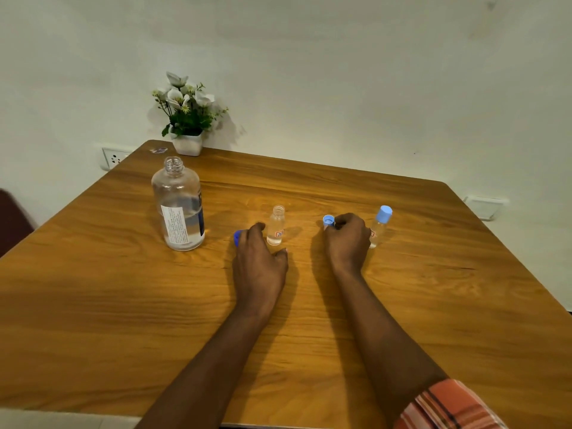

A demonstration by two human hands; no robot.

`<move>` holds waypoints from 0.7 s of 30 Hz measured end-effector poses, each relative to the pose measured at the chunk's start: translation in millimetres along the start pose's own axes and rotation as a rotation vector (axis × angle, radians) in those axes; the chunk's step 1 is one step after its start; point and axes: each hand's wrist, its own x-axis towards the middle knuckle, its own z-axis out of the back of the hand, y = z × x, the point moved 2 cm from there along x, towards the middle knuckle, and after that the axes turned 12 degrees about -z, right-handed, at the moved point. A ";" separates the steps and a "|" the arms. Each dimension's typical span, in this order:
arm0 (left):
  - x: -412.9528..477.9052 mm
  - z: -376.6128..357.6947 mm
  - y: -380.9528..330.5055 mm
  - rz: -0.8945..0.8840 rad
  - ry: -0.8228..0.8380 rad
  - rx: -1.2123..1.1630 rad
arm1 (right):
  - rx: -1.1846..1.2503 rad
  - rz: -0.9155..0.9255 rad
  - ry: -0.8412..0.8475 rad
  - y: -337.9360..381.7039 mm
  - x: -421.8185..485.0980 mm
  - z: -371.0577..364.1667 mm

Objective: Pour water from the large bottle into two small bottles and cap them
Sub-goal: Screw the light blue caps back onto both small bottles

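Observation:
The large clear bottle (179, 205) stands uncapped on the left of the wooden table (433, 305), about a third full of water. An uncapped small bottle (276, 226) stands in the middle with some water in it. A second small bottle (380, 226) with a light blue cap stands to the right. My left hand (258, 258) lies on the table just left of the uncapped small bottle, its fingers over a dark blue cap (237, 237). My right hand (348, 239) pinches a light blue cap (328, 220) between the two small bottles.
A white pot of artificial flowers (187, 119) stands at the table's far left corner against the wall. A small wrapper scrap (158, 150) lies beside it. Wall sockets (113, 157) sit behind the left edge. A dark chair back (12, 221) is at far left.

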 end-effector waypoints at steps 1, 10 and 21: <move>-0.1 0.1 -0.7 0.001 0.009 0.008 | -0.003 0.003 0.006 0.0 -1.7 2.0; 1.4 0.7 -6.9 0.003 0.017 0.031 | -0.053 -0.028 0.067 -0.6 4.7 -1.5; 21.6 -3.5 3.3 -0.043 0.057 0.143 | 0.077 0.110 0.254 0.8 -5.6 12.0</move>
